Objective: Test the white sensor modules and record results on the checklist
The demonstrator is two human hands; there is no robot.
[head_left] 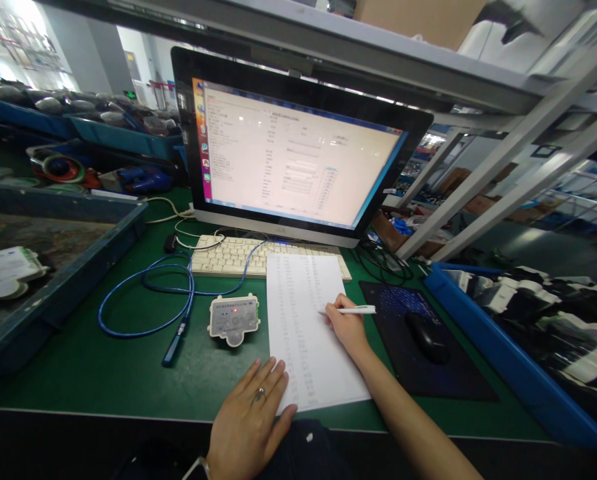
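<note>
A printed sheet of paper (298,320) with columns of text lies on the green table, its top edge over the keyboard. My right hand (347,323) rests on the sheet's right half, fingers closed round a white pen (361,309) whose tip points left at the paper. My left hand (253,413) lies flat by the sheet's lower left edge, fingers stretched out, a ring on one finger. Just above it sits a small grey-white electronic module (234,319) with a lit red light. Left of the module is a blue cable (123,332) ending in a dark blue plug stick (175,343).
A monitor (288,147) with a form on screen stands behind the white keyboard (228,257). To the right are a black mouse (427,337) on a dark mat (458,387) and a blue bin (483,347) of parts. A blue tray (78,280) holding similar modules borders the left.
</note>
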